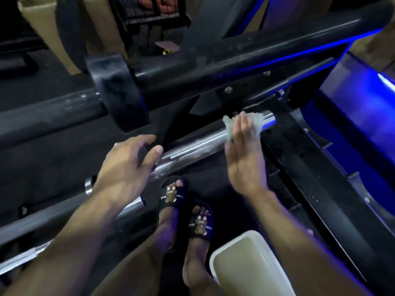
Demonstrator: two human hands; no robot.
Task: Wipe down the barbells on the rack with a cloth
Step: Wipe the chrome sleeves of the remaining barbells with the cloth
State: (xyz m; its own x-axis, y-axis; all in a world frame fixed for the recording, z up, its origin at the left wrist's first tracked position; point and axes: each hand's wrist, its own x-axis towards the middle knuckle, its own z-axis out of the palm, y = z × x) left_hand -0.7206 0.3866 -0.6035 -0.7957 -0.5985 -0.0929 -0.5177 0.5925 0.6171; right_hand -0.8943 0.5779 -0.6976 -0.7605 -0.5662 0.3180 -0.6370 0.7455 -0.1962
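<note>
Right hand: the right hand [243,159] lay flat with straight fingers close together, pressing a cloth [245,124] onto the bar.
Left hand: the left hand [126,167] was spread wide with bent fingers; the thumb touched the bar and the hand held nothing.
Cloth: there was one cloth, pale and crumpled, squashed between the right fingers and the bar, near the bar's far end.
Bars: two bars could be counted.
Shiny bar: the shiny bar [192,148] was silver and round, with streaks and dull smudges on it; it ran on a slant from low left up to the right, under both hands, and had a collar [88,185] near the left wrist.
Dark bar: the dark bar [235,54] was thick and black with dusty marks; it lay above the shiny one and had a black block [119,92] round it.
Rack: the black rack [310,167] with bolts sat on the right, just beside the shiny bar's end.
Feet: two feet stood below the bar in two black slippers [173,193] with little bear pictures.
Tub: one white tub [245,263] of cloudy water sat on the floor by the right foot, under the right arm.
Light: blue light shone on the right side.
</note>
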